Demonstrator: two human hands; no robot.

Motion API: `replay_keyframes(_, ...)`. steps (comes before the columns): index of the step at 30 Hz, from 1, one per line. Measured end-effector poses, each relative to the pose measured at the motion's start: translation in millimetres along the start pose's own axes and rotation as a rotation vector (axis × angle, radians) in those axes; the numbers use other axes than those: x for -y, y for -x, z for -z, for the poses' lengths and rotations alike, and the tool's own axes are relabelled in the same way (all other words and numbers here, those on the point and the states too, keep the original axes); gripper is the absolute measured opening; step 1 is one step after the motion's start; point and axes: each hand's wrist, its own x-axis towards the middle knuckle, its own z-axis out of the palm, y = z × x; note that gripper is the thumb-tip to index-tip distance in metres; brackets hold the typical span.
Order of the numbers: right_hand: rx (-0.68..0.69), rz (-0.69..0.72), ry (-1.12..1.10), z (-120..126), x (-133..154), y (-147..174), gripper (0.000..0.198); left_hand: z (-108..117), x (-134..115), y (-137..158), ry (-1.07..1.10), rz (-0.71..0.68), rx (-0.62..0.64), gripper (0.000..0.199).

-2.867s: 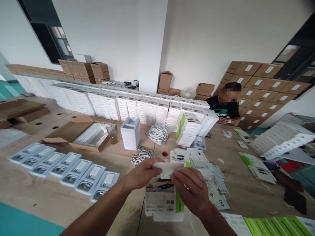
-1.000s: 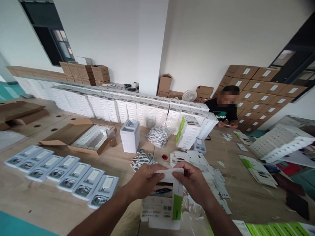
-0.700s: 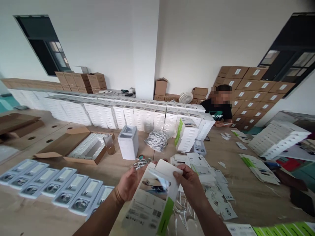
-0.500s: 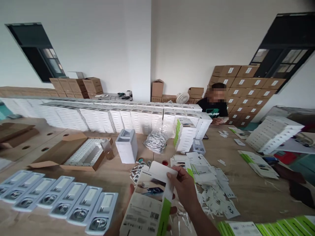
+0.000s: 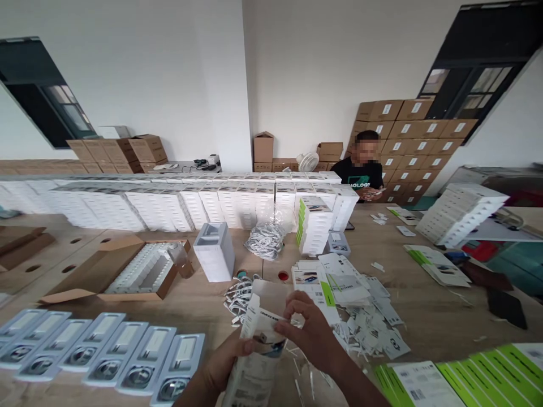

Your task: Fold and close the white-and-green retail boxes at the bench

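A printed white carton (image 5: 258, 367), its top flap raised, stands between my two hands. My left hand (image 5: 231, 356) is wrapped round its left side, thumb on the front edge. With thumb and fingers bent together, my right hand (image 5: 303, 325) pinches at the carton's upper right, by the flap. Just behind the carton lies a bundle of white cables (image 5: 237, 297). To its right spread flattened printed cartons (image 5: 307, 282) and a heap of white paper scraps (image 5: 356, 339). Several pale trays (image 5: 144, 356), each with a white charger and a coiled cable, line the left front.
A row of stacked white boxes (image 5: 203, 203) crosses the table's back. An open brown carton (image 5: 114, 277) and a tall stack of trays (image 5: 214, 251) stand at mid-left. Green-edged flat cartons (image 5: 479, 379) lie front right. A person (image 5: 360, 169) sits across the table.
The carton has turned from its broad printed face and opened out into a box shape. My left hand now grips its side from the left; my right hand has stayed near the top.
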Motion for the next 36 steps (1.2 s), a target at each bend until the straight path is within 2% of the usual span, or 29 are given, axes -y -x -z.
replay_keyframes(1,-0.058,-0.030,-0.062,0,-7,2,0.022,0,-1,0,0.054,0.002,-0.022,0.065)
replay_keyframes(2,-0.087,-0.066,-0.141,0,-14,5,0.034,0,-1,0,0.095,0.003,-0.047,0.061)
replay_keyframes(3,-0.060,-0.116,-0.236,-1,-22,8,0.048,0,-2,-1,0.118,0.007,-0.070,0.057)
replay_keyframes(4,0.021,-0.183,-0.340,-3,-28,12,0.056,0,-3,-2,0.126,0.014,-0.090,0.054)
replay_keyframes(6,0.210,-0.329,-0.512,-8,-37,19,0.053,-1,-6,-5,0.063,0.012,-0.162,0.047)
replay_keyframes(8,0.242,-0.433,-0.556,-13,-41,24,0.047,-3,-8,-9,-0.187,-0.018,-0.290,0.041)
replay_keyframes(11,0.098,-0.414,-0.470,-19,-41,28,0.047,-5,-11,-16,-0.746,-0.106,-0.482,0.038)
replay_keyframes(12,0.068,-0.390,-0.435,-20,-39,28,0.047,-4,-11,-18,-0.877,-0.131,-0.507,0.038)
replay_keyframes(14,0.007,-0.362,-0.365,-22,-37,29,0.047,-1,-10,-21,-0.971,-0.156,-0.503,0.039)
replay_keyframes(17,-0.019,-0.360,-0.322,-27,-34,34,0.047,4,-5,-23,-0.815,-0.192,-0.535,0.041)
replay_keyframes(21,0.049,-0.410,-0.450,-31,-34,42,0.051,-4,-5,-20,-0.575,-0.315,-0.678,0.078)
replay_keyframes(24,0.009,-0.391,-0.624,-22,-30,41,0.060,-16,-10,-14,-0.527,-0.370,-0.643,0.083)
replay_keyframes(26,0.094,-0.333,-0.780,-12,-24,38,0.072,-19,-13,-10,-0.509,-0.399,-0.603,0.083)
replay_keyframes(28,0.196,-0.277,-0.871,-2,-16,35,0.077,-18,-13,-5,-0.501,-0.433,-0.588,0.077)
replay_keyframes(31,0.247,-0.234,-0.873,4,-6,33,0.075,-10,-10,1,-0.567,-0.502,-0.571,0.050)
replay_keyframes(33,0.202,-0.214,-0.791,1,-4,33,0.064,-5,-9,4,-0.622,-0.527,-0.525,0.034)
replay_keyframes(36,0.015,-0.179,-0.508,-10,-5,35,0.028,-5,-15,8,-0.607,-0.492,-0.435,0.023)
